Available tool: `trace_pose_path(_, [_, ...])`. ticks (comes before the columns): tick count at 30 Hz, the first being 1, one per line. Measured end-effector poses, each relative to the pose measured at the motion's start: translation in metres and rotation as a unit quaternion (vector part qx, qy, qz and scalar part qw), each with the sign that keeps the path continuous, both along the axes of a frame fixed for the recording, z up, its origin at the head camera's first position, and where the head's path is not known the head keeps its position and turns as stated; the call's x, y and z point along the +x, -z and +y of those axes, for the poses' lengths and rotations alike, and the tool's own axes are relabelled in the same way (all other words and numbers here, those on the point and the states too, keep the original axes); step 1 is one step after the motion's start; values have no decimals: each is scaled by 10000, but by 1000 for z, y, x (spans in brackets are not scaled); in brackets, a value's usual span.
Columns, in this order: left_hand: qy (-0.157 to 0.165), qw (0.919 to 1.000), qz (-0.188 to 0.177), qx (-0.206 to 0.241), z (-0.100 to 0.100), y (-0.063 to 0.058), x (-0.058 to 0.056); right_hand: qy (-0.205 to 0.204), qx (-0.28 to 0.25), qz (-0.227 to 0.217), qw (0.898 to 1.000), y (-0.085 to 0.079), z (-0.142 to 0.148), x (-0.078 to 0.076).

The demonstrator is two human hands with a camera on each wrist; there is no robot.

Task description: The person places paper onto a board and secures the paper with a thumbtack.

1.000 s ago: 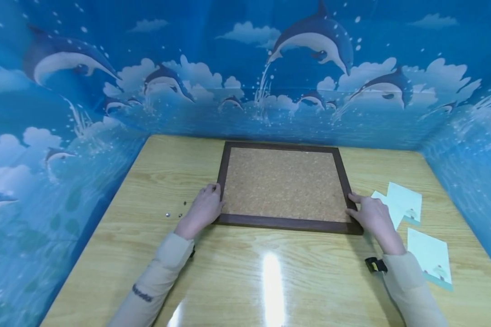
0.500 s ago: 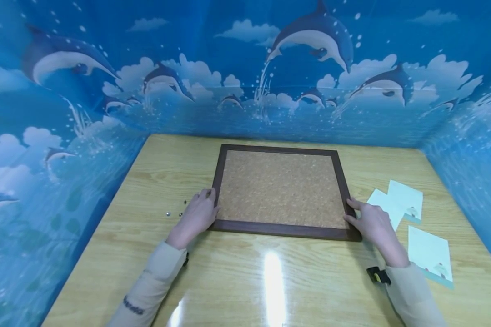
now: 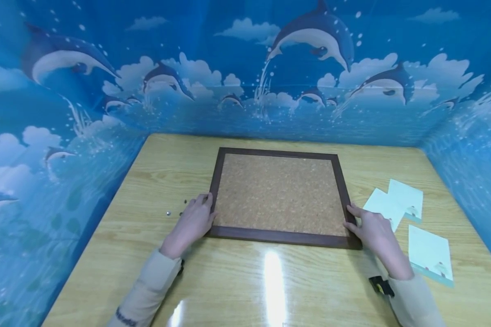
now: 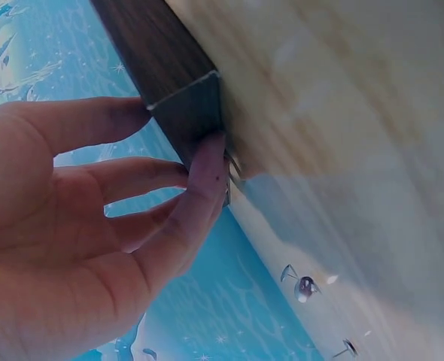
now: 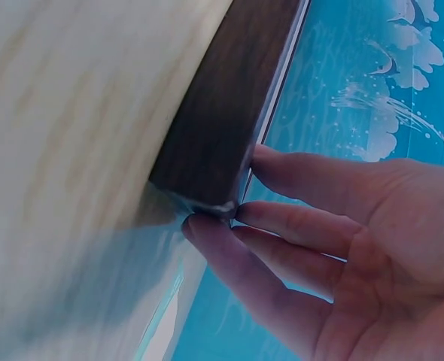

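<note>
A cork board [image 3: 278, 195] in a dark brown wooden frame lies on the table in the head view. My left hand [image 3: 191, 223] holds its left side near the front corner. In the left wrist view, the thumb and fingers bracket the end of the frame bar [image 4: 165, 53]. Opposite, my right hand [image 3: 377, 232] grips the right side of the frame close to its front corner. The right wrist view has fingertips [image 5: 199, 229] pressed to the outer face of the dark bar [image 5: 222, 105]. The fingers' undersides are hidden in the head view.
Pale green note sheets [image 3: 429, 250] with small printed pictures lie right of the board, two overlapping [image 3: 405, 200]. Several small metallic pushpins [image 4: 305, 287] lie by the left hand. Blue dolphin-print curtains [image 3: 245, 68] enclose the wood-grain table [image 3: 229, 281] at the back and sides.
The cork board has slid toward the person and slightly left, with both hands keeping their hold on its sides. The note sheets and pushpins stay where they were.
</note>
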State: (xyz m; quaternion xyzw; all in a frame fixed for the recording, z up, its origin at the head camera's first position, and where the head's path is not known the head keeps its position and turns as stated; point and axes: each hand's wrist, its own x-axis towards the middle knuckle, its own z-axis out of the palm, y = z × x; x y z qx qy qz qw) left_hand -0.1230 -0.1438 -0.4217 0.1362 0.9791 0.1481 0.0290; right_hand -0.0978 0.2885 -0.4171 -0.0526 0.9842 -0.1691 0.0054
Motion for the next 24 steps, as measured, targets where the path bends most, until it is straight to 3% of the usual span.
trace_pose_path(13, [-28,9999,119,39,-3,1,18,-68,-35,47,10000,4,-1,13])
trace_pose_path(24, [-46,9997,242,38,-5,2,32,-114,-55,492,9987,6,-1,28])
